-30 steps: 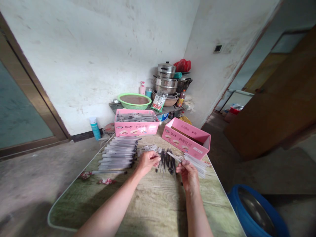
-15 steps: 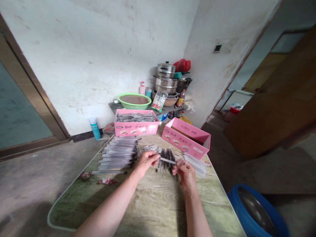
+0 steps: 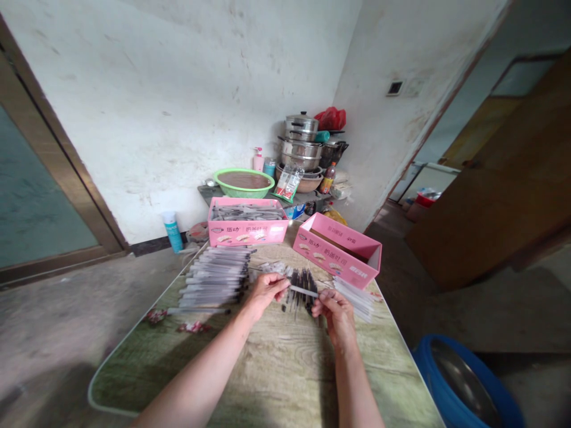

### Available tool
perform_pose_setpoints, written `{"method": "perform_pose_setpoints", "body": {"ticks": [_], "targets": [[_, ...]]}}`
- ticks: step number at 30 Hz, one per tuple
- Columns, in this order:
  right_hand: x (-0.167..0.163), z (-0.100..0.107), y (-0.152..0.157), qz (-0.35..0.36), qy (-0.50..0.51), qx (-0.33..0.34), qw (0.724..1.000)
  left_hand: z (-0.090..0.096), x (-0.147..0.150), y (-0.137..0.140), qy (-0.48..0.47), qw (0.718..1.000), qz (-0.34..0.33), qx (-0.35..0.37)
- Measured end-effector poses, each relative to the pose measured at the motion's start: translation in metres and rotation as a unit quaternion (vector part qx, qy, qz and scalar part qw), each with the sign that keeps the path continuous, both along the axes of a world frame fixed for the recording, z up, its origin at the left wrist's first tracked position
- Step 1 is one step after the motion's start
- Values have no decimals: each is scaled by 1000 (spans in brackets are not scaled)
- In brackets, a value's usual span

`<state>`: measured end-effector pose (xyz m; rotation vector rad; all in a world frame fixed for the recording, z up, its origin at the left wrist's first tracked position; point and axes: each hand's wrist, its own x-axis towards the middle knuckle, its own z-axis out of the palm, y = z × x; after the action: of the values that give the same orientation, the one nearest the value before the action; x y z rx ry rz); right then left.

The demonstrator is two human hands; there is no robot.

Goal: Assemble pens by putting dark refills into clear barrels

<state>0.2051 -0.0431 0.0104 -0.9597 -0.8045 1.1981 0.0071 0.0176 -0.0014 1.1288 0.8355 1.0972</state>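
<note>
A whitish pen [image 3: 304, 291] is stretched level between my two hands above the table [image 3: 276, 368]. My left hand [image 3: 267, 291] pinches its left end, and the fingertips of my right hand [image 3: 335, 306] close on the right end. Thin dark pen refills [image 3: 301, 279] lie in a bunch just behind and below it. Left of my hands is a stacked row of pens [image 3: 216, 276] with dark tips. Clear pen barrels [image 3: 354, 300] are piled beyond my right hand. Small whitish pieces [image 3: 274, 267] lie behind my left hand, too small to name.
At the back of the table stand a pink box [image 3: 247, 232] full of pens and another pink box [image 3: 336, 255] on the right. Behind them, a shelf carries a green basin [image 3: 243, 184] and stacked pots [image 3: 302, 142]. A blue tub [image 3: 464, 380] is at the lower right.
The view has shifted very slightly. Both hands keep the same hold on the pen, and nothing else has visibly moved.
</note>
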Motion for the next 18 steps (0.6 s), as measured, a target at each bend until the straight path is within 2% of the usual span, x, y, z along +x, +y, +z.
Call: {"method": "perform_pose_setpoints", "body": {"ticks": [18], "targets": [[-1, -2, 2, -1, -19, 0, 1000, 0, 1, -1, 1, 1000, -3, 1]]}}
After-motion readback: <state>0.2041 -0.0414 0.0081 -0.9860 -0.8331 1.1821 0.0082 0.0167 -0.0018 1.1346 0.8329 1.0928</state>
